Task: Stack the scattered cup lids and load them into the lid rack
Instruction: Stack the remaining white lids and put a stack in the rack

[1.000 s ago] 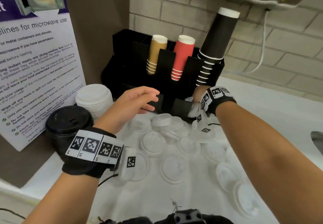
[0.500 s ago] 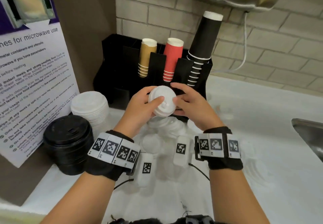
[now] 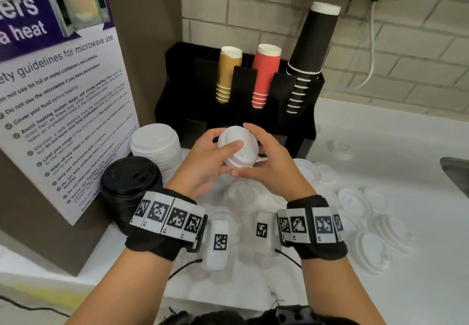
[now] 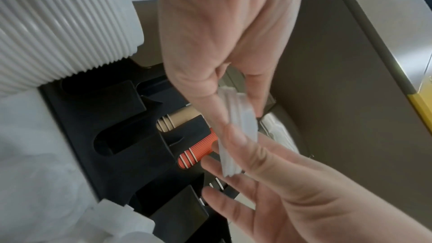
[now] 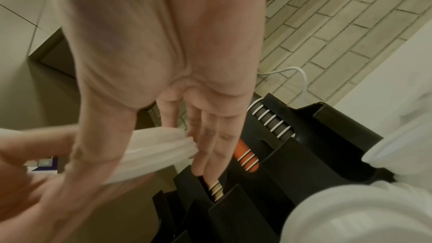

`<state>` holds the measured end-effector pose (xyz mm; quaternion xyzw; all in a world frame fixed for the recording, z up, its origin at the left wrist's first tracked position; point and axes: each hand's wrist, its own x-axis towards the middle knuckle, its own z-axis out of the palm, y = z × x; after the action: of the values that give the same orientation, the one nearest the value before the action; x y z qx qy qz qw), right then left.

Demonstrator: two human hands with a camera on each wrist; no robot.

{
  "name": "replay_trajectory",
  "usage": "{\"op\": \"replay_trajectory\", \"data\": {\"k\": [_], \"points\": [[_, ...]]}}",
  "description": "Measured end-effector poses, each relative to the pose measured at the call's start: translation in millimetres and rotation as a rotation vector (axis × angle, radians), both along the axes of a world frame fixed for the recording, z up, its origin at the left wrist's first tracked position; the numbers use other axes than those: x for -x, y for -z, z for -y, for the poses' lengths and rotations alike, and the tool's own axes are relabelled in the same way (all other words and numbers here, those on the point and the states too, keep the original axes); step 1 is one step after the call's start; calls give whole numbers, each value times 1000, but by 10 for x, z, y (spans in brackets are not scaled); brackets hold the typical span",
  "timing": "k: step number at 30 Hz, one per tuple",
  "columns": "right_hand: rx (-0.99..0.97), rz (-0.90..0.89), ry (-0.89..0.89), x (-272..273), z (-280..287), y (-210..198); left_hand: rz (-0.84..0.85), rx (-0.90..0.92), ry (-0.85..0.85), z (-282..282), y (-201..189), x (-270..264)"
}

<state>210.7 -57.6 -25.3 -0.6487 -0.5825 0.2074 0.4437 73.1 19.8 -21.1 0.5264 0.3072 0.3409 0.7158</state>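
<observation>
Fingers [image 3: 229, 144] of our left hand [image 3: 203, 162] and right hand [image 3: 269, 167] grasping small lid stack [image 3: 238, 147], tops tilted toward us, short axis leaning back, above white counter [image 3: 380, 286] strewn with loose lids [image 3: 365, 205], black rack [image 3: 193, 91] against brick wall [image 3: 253, 7].

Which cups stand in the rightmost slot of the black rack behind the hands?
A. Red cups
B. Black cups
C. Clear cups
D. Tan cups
B: in the head view the black cups fill the rightmost slot of the rack, with the red cups in the middle slot and the tan cups to their left.
</observation>
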Motion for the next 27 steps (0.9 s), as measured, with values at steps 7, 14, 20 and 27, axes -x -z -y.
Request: {"op": "replay_trajectory", "data": {"k": [7,14,20,27], "points": [[178,30,-35,42,4,74,1,79,-131,-29,63,8],[545,857,-445,446,-77,308,-1,41,-236,-152,-88,101],[512,1087,-520,591,-187,409,82,70,-215,-119,-178,202],[281,516,-303,339,-206,118,50,-93,-225,-97,-209,256]]}}
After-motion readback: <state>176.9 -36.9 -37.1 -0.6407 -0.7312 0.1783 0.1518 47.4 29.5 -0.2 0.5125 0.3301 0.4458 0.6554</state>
